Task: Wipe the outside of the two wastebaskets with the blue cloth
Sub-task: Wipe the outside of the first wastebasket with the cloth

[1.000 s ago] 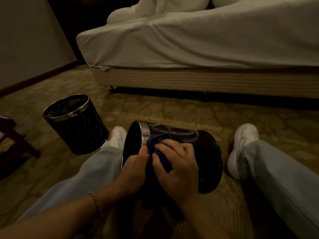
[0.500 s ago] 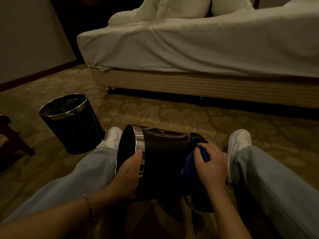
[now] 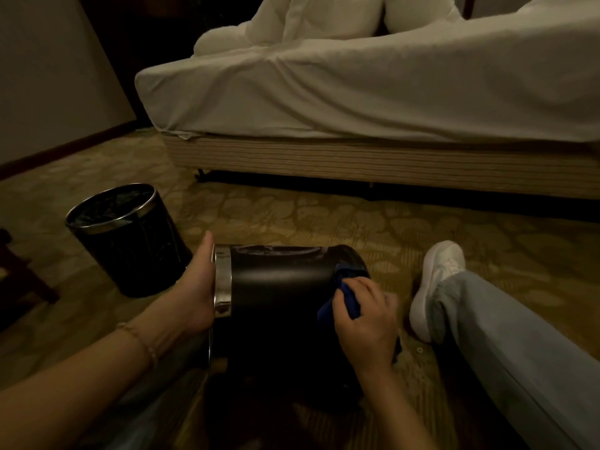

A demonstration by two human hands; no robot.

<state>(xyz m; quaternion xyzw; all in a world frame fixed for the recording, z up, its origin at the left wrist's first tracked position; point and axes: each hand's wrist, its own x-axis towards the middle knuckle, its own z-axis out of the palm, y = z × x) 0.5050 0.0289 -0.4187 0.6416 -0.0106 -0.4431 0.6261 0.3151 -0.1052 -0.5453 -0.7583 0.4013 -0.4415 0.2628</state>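
**Cloth at the base end of the tipped basket**

While the left hand [image 3: 198, 287] lies flat over the mouth of the tipped basket [image 3: 279, 287], palm against its chrome rim [image 3: 222, 284] with fingers extended rather than curled, the right hand [image 3: 365, 319] is closed around the cloth [image 3: 345, 292] — a bunched blue wad pressed to the basket's wall near its base end. The tipped basket lies on its side on the carpet [image 3: 324, 219] between the person's legs, mouth pointing to the left, base to the right, its black wall glossy on top. Blue folds show above and to the left of the right-hand fingers [image 3: 357, 284], touching the dark wall.

A second basket [image 3: 130, 238] stands upright on the carpet to the left, just beyond the left hand and apart from it; it is black with a chrome ring at the top and has a dark liner inside. A thin bracelet [image 3: 143, 339] circles the left wrist. The right leg, in pale jeans [image 3: 519, 352], stretches out to the right and ends in a white shoe [image 3: 435, 287] just beside the right hand. A bed [image 3: 357, 102] with white sheets and a striped base runs across the far side of the room — pillows piled at its head. Part of a dark wooden piece of furniture shows at the left edge, too cut off to identify.
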